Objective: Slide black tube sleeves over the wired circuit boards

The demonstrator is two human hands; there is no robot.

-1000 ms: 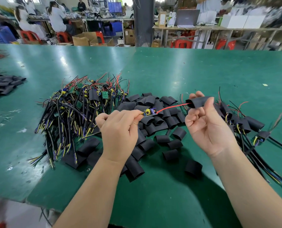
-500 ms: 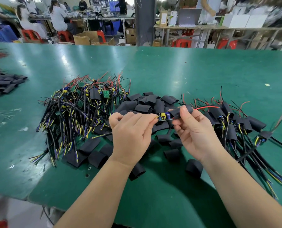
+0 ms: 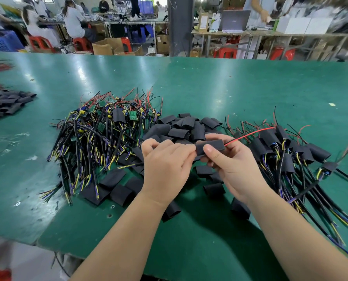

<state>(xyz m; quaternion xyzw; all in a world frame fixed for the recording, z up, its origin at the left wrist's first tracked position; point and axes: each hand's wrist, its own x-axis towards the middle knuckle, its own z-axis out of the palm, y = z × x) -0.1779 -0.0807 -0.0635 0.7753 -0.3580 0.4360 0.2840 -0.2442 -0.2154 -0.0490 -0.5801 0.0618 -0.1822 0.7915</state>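
My right hand (image 3: 233, 165) pinches a black tube sleeve (image 3: 209, 146) between thumb and fingers. A red wire (image 3: 250, 134) sticks out of the sleeve's right end. My left hand (image 3: 166, 161) grips the wired circuit board's cable (image 3: 128, 165), whose black lead runs out to the left; the board itself is hidden inside the sleeve and behind my fingers. A pile of bare wired boards (image 3: 100, 134) lies to the left, loose sleeves (image 3: 187, 126) in the middle, and sleeved boards (image 3: 286, 151) to the right.
The green table (image 3: 230, 88) stretches far back. Its near edge (image 3: 128, 258) is close to my forearms. More black sleeves (image 3: 5, 102) lie at the far left. People sit at benches behind the table.
My hands have come together. The sleeve has slid leftward along the red wire and now covers the board's coloured parts that showed between my hands before.
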